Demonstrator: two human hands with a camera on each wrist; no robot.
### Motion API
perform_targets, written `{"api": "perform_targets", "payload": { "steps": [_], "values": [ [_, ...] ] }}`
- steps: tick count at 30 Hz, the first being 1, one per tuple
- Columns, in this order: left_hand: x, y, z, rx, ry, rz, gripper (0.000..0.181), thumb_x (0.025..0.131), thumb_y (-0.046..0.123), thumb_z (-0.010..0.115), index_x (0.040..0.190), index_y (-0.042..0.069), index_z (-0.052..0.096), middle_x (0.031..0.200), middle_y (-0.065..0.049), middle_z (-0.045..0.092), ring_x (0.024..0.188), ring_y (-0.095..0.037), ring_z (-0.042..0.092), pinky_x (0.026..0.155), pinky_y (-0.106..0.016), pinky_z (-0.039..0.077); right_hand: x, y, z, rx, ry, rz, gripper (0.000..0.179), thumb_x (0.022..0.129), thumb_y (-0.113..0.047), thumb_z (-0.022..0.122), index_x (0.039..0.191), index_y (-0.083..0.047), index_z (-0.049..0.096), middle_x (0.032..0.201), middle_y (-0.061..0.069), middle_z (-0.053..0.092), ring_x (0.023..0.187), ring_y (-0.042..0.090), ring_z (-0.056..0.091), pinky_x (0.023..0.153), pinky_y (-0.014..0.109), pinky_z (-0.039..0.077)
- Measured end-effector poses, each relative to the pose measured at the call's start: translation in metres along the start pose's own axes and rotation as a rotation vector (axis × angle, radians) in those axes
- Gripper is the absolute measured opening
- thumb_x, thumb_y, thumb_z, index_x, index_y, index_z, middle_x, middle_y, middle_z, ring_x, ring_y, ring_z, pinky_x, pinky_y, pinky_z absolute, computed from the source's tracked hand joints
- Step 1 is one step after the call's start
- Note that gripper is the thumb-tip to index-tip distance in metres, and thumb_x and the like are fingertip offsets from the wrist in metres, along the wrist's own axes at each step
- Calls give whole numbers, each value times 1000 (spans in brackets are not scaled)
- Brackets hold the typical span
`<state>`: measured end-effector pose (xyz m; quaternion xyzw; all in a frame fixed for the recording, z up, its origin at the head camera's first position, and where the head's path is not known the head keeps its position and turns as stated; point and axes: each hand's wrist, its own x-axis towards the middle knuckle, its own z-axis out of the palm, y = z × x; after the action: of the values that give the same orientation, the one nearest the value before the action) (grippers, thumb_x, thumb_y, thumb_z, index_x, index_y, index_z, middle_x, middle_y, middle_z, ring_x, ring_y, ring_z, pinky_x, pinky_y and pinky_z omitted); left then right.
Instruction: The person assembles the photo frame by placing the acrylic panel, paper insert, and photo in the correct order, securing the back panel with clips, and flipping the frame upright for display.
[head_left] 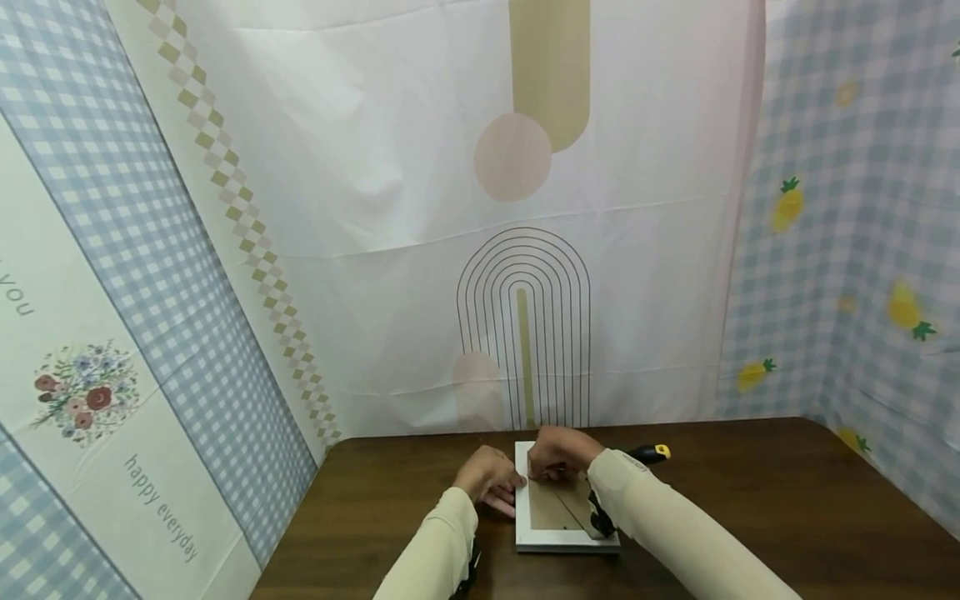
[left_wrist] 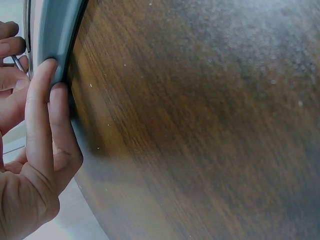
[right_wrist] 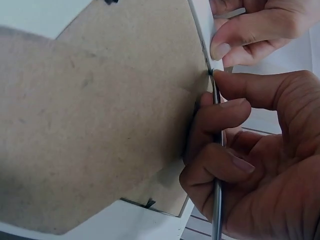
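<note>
A white picture frame (head_left: pixel 522 510) lies back side up on the table, its brown backing board (head_left: pixel 546 510) showing. On the board is a brown stand leg (right_wrist: pixel 85 135). My left hand (head_left: pixel 489 477) grips the frame's left edge, thumb (right_wrist: pixel 220 51) at the rim and two fingers (left_wrist: pixel 39 115) along the outer side. My right hand (head_left: pixel 558 454) holds a screwdriver by its metal shaft (right_wrist: pixel 217 200), the tip at the inner edge of the frame near the left thumb. The screwdriver's black and yellow handle (head_left: pixel 651 453) sticks out to the right.
The dark brown wooden table (head_left: pixel 750 492) reaches back to a patterned cloth wall (head_left: pixel 645 333). Small black tabs (right_wrist: pixel 150 203) stand at the board's edges. A black strap (head_left: pixel 599 518) is on the right wrist, close over the frame.
</note>
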<state>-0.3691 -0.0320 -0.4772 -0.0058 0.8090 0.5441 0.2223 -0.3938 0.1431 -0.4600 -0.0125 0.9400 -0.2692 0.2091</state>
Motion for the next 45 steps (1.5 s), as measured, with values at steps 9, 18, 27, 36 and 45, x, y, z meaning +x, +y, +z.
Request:
{"api": "perform_targets", "payload": {
  "steps": [9,18,27,36,45],
  "values": [
    [-3,1,-2,11,-1,-7,20,93,-8,79,88,4,64,87,-17,61,70,-29,68,74,-47,75,0,-2,1,-6,-14,16,30,85,-5,66,57,-14,59,56,-3,54,51,10,40,48,23,27],
    [-1,-1,-2,21,2,-11,21,93,-7,79,86,5,63,81,-13,60,70,-29,69,71,-45,75,2,-7,3,-13,-44,35,32,86,-4,64,55,-13,58,55,-2,49,50,10,38,47,24,26],
    [-1,0,-2,22,0,-19,20,94,-8,79,88,4,64,84,-15,60,73,-30,70,72,-45,75,9,-4,3,-58,-57,18,33,89,-6,66,57,-12,59,57,0,52,52,14,43,47,27,31],
    [-2,-1,-3,29,7,-11,15,94,-7,79,94,2,66,91,-19,64,78,-34,74,71,-45,75,6,-1,5,-101,0,-25,33,89,-5,67,57,-12,61,54,-2,53,50,12,43,44,25,30],
    [-1,-1,-2,20,6,-12,18,95,-6,80,93,3,65,88,-16,62,74,-30,71,72,-45,75,8,5,4,-32,-2,13,31,89,-8,72,60,-13,62,58,-1,55,52,12,46,46,25,33]
  ]
}}
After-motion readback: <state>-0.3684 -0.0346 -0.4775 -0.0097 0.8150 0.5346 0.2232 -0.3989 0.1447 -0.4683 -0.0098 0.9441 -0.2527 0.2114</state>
